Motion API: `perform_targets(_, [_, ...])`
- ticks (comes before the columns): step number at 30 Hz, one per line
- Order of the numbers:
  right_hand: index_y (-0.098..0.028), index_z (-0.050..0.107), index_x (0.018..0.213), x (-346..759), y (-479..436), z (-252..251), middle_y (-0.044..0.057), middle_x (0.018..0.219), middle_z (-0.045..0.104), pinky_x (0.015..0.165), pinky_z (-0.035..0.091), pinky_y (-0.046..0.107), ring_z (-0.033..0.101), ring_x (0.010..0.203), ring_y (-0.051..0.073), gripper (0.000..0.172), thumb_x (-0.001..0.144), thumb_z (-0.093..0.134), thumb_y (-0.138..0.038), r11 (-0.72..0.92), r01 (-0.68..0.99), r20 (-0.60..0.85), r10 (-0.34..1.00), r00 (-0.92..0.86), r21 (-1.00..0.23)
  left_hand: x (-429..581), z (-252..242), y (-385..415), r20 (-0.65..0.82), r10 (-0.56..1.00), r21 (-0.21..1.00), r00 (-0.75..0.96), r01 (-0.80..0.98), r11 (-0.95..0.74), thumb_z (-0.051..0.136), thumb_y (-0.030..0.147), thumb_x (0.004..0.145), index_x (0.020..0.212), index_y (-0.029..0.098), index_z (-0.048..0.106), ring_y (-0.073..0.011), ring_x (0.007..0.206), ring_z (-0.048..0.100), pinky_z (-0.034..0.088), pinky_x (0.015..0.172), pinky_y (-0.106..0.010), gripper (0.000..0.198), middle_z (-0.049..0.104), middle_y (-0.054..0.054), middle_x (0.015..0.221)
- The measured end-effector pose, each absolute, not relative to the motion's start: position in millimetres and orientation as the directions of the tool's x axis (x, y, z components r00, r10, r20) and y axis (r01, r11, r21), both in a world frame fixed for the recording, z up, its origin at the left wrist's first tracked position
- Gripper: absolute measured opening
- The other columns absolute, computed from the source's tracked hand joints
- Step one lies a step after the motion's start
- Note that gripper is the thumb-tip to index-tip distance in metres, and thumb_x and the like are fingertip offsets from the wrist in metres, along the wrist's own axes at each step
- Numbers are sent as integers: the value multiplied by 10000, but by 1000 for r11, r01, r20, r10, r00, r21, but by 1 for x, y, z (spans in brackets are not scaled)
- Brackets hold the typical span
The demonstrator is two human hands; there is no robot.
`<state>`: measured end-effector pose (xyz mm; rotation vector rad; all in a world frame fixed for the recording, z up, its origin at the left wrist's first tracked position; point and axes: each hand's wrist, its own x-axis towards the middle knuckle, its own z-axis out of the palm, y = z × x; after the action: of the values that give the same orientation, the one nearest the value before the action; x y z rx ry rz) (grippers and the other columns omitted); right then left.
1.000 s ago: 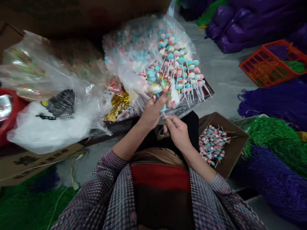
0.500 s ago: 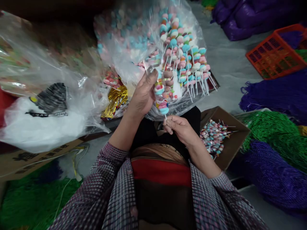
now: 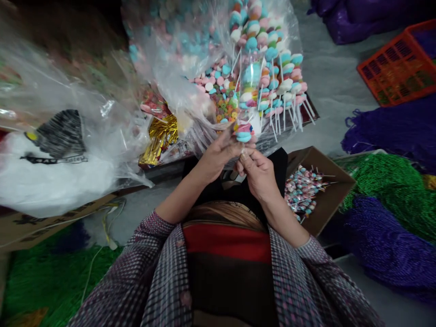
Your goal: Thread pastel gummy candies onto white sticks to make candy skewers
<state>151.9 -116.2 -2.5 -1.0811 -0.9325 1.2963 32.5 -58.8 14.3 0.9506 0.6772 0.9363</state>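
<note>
Both hands meet over my lap, just below a big clear plastic bag (image 3: 190, 68) full of pastel candy skewers (image 3: 272, 68). My right hand (image 3: 259, 175) pinches the bottom of one candy skewer (image 3: 245, 104), which stands upright with pink, blue and white discs stacked on a white stick inside a clear sleeve. My left hand (image 3: 221, 152) is closed around the skewer's lower end, fingers touching the lowest candies. The stick's bottom is hidden by my fingers.
A cardboard box (image 3: 335, 195) of wrapped skewers sits right of my knee. Green (image 3: 391, 190) and purple (image 3: 391, 131) bead strands pile at the right, with an orange crate (image 3: 395, 68) beyond. At the left lie plastic bags (image 3: 61, 172), gold wrappers (image 3: 160, 138) and flattened cardboard (image 3: 41, 222).
My left hand dropped from the upper candies to the skewer's base beside my right hand. The skewer now stands higher and more upright. The camera tilted slightly.
</note>
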Motion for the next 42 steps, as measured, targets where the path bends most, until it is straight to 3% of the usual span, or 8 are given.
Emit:
perform_targets(7, [-221,704,854,146,-112,0,-56,604,588,513,448,237,499,500,79,345,929,640,-551,47,14,48,991,128,-999,40,15,-63,-127,924,884,360,-382,270,755,551,834,1178,252,692,-134,689,682,493,504,-213,460,757,-25,942])
perform_targets(11, [-235,750,913,153,-108,6,-53,592,610,551,505,263,538,503,103,306,962,603,-499,108,207,122,991,56,-972,41,15,-59,-152,939,862,308,-424,279,748,515,850,1102,237,690,-170,829,720,558,660,-253,379,746,-20,902])
perform_targets(15, [-237,768,933,167,-104,27,4,789,743,751,574,328,681,718,160,135,903,722,-360,285,409,333,942,49,-867,37,14,-54,-48,966,886,255,-435,158,736,507,860,1056,226,671,-161,959,705,559,841,-277,348,708,-6,909])
perform_targets(21, [-249,735,1043,169,-95,43,63,1006,768,899,576,391,725,934,200,163,992,580,-255,429,494,533,842,84,-756,32,15,-57,-172,947,924,270,-290,250,662,431,931,1050,252,624,-82,534,470,349,448,-198,218,494,51,655])
perform_targets(26, [-245,738,1038,170,-81,32,71,983,758,934,563,392,719,987,214,180,997,566,-280,381,613,492,870,15,-692,35,17,-64,-242,934,891,264,-319,322,664,376,924,1018,237,622,-45,444,300,234,376,-173,173,382,81,595])
perform_targets(30, [-236,756,971,170,-82,31,56,931,762,874,577,371,721,905,196,163,972,603,-291,327,553,434,898,71,-767,37,10,-66,-209,942,911,261,-299,285,630,448,940,988,237,618,-50,424,286,258,393,-187,217,332,89,568])
perform_targets(35, [-210,759,939,170,-84,36,10,772,730,671,562,301,670,662,138,203,943,650,-382,170,356,246,953,178,-919,28,0,-66,38,979,999,200,27,-45,595,438,950,1183,246,643,-126,600,569,466,598,-249,306,592,33,672])
perform_targets(42, [-206,731,855,169,-82,39,11,770,728,691,536,280,660,689,137,180,931,621,-326,209,575,339,932,127,-791,22,-10,-66,265,933,767,244,532,-358,488,376,975,1349,193,610,-216,889,726,520,774,-304,434,782,-118,1094])
